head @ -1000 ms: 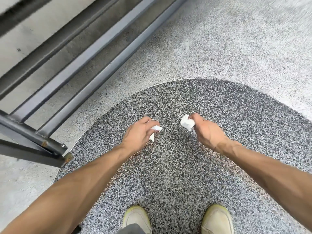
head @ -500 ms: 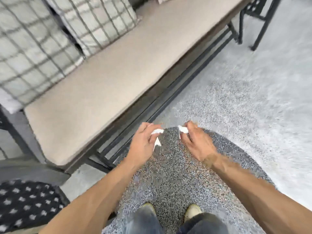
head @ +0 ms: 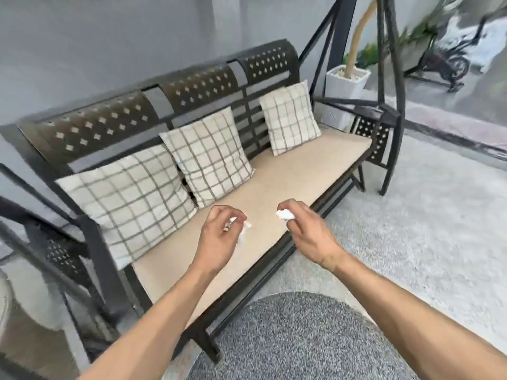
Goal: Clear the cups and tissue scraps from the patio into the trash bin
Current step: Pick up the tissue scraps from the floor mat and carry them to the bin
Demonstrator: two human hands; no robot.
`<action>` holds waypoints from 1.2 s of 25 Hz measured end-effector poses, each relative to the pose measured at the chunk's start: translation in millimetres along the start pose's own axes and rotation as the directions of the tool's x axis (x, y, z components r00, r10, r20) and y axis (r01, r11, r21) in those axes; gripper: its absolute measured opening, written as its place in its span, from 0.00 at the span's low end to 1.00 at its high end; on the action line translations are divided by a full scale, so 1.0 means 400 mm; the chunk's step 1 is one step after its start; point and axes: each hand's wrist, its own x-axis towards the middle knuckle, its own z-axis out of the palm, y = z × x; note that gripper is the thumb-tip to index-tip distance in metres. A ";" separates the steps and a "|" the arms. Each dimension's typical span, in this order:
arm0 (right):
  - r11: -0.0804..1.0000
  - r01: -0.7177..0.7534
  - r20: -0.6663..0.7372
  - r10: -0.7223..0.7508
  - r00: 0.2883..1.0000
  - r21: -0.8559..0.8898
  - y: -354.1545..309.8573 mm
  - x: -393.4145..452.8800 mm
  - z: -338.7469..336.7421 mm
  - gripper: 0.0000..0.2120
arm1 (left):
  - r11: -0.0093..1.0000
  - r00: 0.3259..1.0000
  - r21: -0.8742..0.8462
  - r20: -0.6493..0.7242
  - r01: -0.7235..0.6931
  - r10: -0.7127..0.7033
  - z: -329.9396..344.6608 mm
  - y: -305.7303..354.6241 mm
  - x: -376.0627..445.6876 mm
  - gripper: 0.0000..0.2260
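My left hand (head: 219, 237) pinches a small white tissue scrap (head: 245, 227) between curled fingers and thumb, with part of the scrap hanging below. My right hand (head: 307, 231) grips a crumpled white tissue scrap (head: 284, 214) whose end sticks out to the left. Both hands are raised in front of me over the beige seat cushion (head: 288, 182) of a swing bench. No cup and no trash bin are in view.
The black metal swing bench (head: 192, 86) with three checked pillows (head: 211, 157) fills the left and middle. A dark speckled round floor patch (head: 301, 341) lies below me, with pale speckled floor (head: 425, 215) to the right. A white planter (head: 347, 80) and an exercise bike (head: 444, 64) stand at the back right.
The view has tilted up from the floor to the bench as I straightened. Both hands rose with it, each still holding its tissue scrap.
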 end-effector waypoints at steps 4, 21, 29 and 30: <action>0.998 0.031 -0.059 -0.028 0.998 0.057 -0.158 0.029 -0.081 0.08 | 0.998 0.992 -0.027 -0.114 -0.052 0.049 -0.135 0.130 -0.002 0.13; 0.861 0.453 0.295 -0.506 0.810 0.233 -0.553 -0.223 0.093 0.07 | 0.984 0.790 0.081 -0.607 0.162 -0.080 -0.454 0.284 -0.668 0.10; 0.679 0.549 0.319 -0.724 0.612 0.487 -0.952 -0.500 0.387 0.18 | 0.903 0.482 0.088 -0.865 0.421 -0.140 -0.721 0.303 -1.206 0.11; 0.659 0.543 0.314 -0.739 0.596 0.521 -1.000 -0.537 0.426 0.18 | 0.892 0.450 0.092 -0.883 0.443 -0.133 -0.751 0.298 -1.265 0.11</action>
